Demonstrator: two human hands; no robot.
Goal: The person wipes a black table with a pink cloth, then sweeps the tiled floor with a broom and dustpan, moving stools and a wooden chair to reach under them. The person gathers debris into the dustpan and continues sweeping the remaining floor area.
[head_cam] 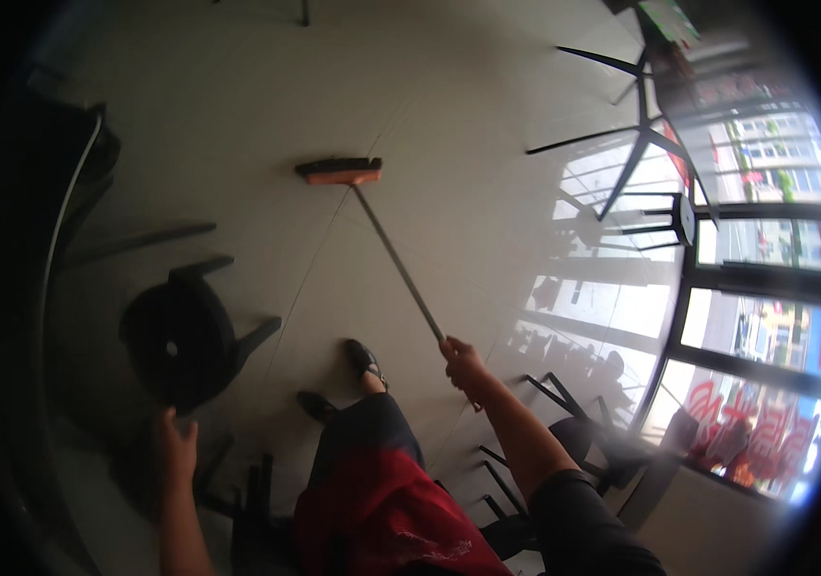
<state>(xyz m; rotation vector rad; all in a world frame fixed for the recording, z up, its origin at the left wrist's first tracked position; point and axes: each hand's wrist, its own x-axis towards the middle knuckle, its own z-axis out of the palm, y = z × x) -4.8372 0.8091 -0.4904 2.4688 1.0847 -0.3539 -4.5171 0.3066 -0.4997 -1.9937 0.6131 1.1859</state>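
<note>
My right hand (465, 363) is closed around the upper part of a broom's long thin handle (399, 266). The handle slants up and left to the orange and black broom head (342, 171), which rests on the pale tiled floor (425, 209). My left hand (178, 446) holds nothing that I can see, its thumb and fingers apart. It is at the near edge of a black round stool (183, 338) with a hole in its seat; whether it touches the stool I cannot tell.
A dark table (43, 288) with a curved light edge runs along the left. Black stools stand at the lower right (572, 435), and a small one (682, 219) is by the windows. Thin black table legs (644, 129) spread at the upper right. My feet in dark shoes (363, 360) are below the broom.
</note>
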